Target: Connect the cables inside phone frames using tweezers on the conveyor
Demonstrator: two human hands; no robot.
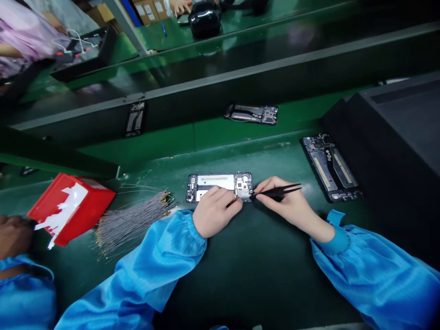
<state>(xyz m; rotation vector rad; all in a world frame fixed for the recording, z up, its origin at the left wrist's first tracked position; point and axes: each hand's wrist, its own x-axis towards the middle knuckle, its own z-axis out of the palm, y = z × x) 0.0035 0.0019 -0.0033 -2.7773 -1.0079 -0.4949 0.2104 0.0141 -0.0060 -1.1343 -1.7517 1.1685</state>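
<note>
Green bench, red box contents hidden, tweezers over phone frame

Left hand rests fingers-down on open phone lying flat on green worktop. Right hand pinches black tweezers, tips at phone's right end. Wire bundle and red box lie to the left.

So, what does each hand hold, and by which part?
The right hand pinches black tweezers near their middle, tips toward the phone frame. The left hand grips nothing; it presses on the frame's near edge.
</note>
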